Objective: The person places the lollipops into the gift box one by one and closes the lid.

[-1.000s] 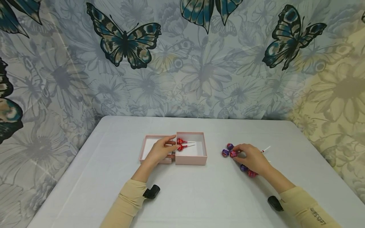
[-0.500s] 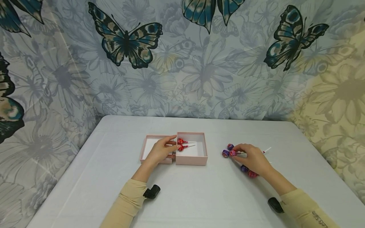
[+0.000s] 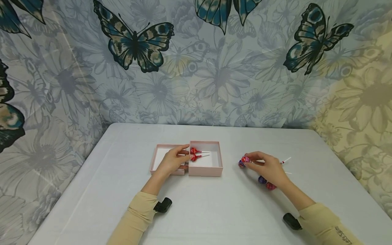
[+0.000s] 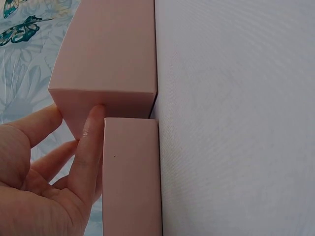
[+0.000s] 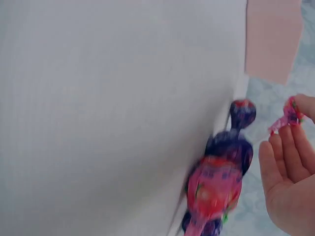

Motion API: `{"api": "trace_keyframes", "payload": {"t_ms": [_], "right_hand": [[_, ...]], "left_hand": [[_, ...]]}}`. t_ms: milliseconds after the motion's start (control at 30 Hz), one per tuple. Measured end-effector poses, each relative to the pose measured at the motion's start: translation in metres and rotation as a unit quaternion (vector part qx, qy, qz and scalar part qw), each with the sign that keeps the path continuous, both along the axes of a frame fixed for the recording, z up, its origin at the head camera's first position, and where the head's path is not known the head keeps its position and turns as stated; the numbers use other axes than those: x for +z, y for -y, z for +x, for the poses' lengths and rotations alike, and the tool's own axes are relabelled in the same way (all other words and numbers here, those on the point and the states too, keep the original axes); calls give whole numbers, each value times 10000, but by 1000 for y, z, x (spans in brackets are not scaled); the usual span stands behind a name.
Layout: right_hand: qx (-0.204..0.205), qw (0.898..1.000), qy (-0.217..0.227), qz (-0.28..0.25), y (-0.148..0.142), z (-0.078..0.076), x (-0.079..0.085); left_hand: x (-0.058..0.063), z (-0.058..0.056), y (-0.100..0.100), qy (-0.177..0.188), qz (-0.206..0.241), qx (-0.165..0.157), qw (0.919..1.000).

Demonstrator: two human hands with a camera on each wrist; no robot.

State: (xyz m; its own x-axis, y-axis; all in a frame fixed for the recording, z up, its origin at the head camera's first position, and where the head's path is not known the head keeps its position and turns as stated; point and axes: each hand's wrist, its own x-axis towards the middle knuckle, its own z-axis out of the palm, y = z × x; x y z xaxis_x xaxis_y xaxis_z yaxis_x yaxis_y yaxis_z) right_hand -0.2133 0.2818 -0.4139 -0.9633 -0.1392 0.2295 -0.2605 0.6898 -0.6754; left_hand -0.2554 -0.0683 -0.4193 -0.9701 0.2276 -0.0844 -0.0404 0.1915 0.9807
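My left hand (image 3: pixel 173 160) holds the left wall of an open pink box (image 3: pixel 205 172); its thumb lies against the outer side and a finger reaches the top rim. Two red-wrapped lollipops (image 3: pixel 194 157) lie in that box, sticks to the right. My right hand (image 3: pixel 269 168) pinches a pink-red wrapped lollipop (image 3: pixel 245 159), lifted a little off the table in the right wrist view. Beside it rests a purple lollipop (image 3: pixel 241 164). Below the hand lie another purple lollipop (image 3: pixel 261 180) and a red one (image 3: pixel 271 186), partly hidden.
A shallower pink box part (image 3: pixel 177 173), white inside, stands directly left of the box, partly under my left hand. White cloth covers the table (image 3: pixel 196 211). A butterfly-patterned backdrop (image 3: pixel 220 78) rises behind its far edge.
My right hand has raised the pink-red lollipop up from among the purple ones, a little away and to the left. The left hand has stayed on the box.
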Motion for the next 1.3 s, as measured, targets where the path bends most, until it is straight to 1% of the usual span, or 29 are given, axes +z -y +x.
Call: {"api": "trace_keyframes", "payload": {"t_ms": [133,267,433,600,733,900,1033,1300], "right_hand": [[-292,9972,519,-454,8,1,3],[-451,9899,938,-959,16,1,3],[-484,9796,1186,-1547,26,1,4],[-538,9691,1454,-1921,36,1,11],[-604,9655,1515,-2032,44,0,18],[-575,9597,1570,-2260,54,-3,27],[-398,9518,1583,-2598,66,-5,33],[31,9397,1579,-3033,88,-10,40]], "left_hand": [[0,-1,0,-8,-37,-14,10000],[0,0,0,2,-70,-9,10000],[0,0,0,25,10,-31,10000],[0,1,0,39,-19,-28,10000],[1,1,0,51,-21,-18,10000],[0,-1,1,47,88,-22,9999],[-2,-2,1,38,90,-21,10000],[1,0,1,7,-34,-20,10000]]}}
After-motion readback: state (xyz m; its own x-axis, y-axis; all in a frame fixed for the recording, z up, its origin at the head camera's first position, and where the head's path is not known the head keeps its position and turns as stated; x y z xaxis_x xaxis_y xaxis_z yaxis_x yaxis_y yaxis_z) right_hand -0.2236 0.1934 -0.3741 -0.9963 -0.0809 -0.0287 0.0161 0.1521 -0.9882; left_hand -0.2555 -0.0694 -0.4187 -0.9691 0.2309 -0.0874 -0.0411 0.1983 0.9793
